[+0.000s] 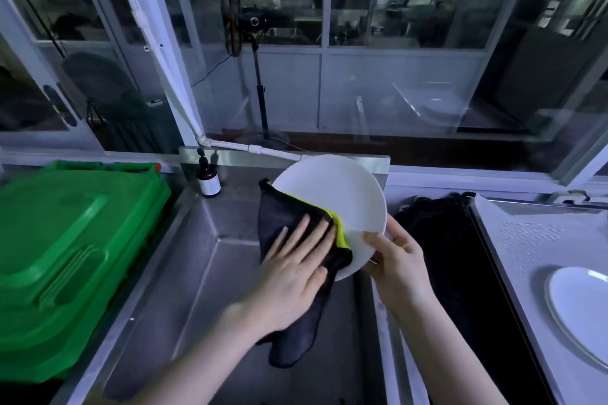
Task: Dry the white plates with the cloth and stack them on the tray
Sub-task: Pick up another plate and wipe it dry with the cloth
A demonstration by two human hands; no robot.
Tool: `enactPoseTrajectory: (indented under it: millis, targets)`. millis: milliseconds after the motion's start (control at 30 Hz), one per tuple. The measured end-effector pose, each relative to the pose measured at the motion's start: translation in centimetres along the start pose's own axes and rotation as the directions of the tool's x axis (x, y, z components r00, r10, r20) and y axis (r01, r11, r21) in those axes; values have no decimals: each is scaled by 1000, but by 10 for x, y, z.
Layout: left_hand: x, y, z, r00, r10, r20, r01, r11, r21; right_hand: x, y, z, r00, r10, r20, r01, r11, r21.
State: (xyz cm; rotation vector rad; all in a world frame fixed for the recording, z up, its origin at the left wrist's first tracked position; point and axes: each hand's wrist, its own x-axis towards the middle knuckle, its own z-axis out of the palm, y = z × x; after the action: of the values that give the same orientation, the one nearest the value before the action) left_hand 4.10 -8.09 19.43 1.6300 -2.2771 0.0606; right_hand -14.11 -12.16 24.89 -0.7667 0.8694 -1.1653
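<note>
A white plate [332, 204] is held tilted above the steel sink [210, 273]; the right hand [398, 263] grips its lower rim, thumb on the face; the left hand [292, 276] presses a dark cloth [286, 217] flat against it, fingers spread; another plate [579, 302] lies on the tray [526, 240] at right.

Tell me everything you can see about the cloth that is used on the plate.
The cloth is dark, almost black, with a bright yellow-green layer showing along its edge by the plate. It looks soft, like microfibre. It is draped over the lower left of the white plate, held above the steel sink, and its lower end hangs loose below. The left hand presses flat on it with fingers spread. The right hand grips the plate's rim, apart from the cloth.
</note>
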Motion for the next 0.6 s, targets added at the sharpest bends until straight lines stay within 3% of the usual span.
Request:
enactPoseTrajectory:
  millis: [200,400,600]
  targets:
    - [36,-37,-15,992,122,19,-124,987,106,-5,35,26,986,113,120,-103,991,-85]
    - [33,-113,-20,995,-76,-57,82,991,109,7,29,47,998,51,34,-48,995,-85]
    - [-12,-94,11,989,-19,-143,14,999,-38,24,28,72,1000,-5,-9,3,989,-149]
